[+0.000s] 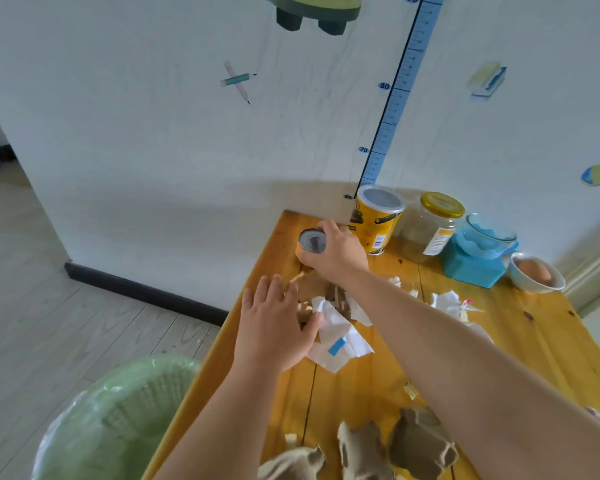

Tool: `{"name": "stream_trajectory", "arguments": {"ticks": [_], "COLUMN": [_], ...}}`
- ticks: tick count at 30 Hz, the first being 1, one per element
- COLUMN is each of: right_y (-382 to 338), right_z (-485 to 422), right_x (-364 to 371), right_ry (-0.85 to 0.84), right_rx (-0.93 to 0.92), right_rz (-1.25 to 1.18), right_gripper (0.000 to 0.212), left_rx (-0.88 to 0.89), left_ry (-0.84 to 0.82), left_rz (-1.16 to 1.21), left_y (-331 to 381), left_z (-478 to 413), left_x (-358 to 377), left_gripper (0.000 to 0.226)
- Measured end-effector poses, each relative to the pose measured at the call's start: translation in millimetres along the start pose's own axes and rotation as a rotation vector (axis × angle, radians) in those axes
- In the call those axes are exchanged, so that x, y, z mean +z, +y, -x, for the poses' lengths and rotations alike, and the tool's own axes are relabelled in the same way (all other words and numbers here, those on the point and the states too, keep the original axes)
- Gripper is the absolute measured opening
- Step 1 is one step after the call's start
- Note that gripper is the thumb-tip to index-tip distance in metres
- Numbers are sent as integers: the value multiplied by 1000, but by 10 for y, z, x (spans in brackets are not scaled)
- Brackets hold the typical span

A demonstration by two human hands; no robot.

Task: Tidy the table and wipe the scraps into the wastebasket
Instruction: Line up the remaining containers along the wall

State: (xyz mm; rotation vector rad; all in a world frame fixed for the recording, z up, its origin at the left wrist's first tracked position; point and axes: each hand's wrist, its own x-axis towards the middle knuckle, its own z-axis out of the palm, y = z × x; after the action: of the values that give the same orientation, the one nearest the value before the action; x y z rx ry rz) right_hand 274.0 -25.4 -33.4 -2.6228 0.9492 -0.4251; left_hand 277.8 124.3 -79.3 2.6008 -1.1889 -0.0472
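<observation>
Right hand [338, 252] round can [311, 241] — apparently upright

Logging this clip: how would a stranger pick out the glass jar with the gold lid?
Look along the far edge of the yellow wooden table, against the white wall. The clear glass jar stands between a tall yellow canister and a glass bowl on a turquoise box. Only it has a gold lid.
</observation>
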Motion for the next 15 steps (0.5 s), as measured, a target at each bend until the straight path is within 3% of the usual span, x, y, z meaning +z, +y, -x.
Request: {"name": "stream_trajectory", "arguments": {"ticks": [15], "right_y": [-64], "right_z": [-485], "right_x": [173], "right_ry": [22], "right_rx": [73], "right_rz": [168], "right_gripper": [60], "left_rx": [13], "left_ry": [-21], "left_rz": [16], "left_y": [-34], "left_z": [-35], "left_x": [-11], "left_gripper": [70]}}
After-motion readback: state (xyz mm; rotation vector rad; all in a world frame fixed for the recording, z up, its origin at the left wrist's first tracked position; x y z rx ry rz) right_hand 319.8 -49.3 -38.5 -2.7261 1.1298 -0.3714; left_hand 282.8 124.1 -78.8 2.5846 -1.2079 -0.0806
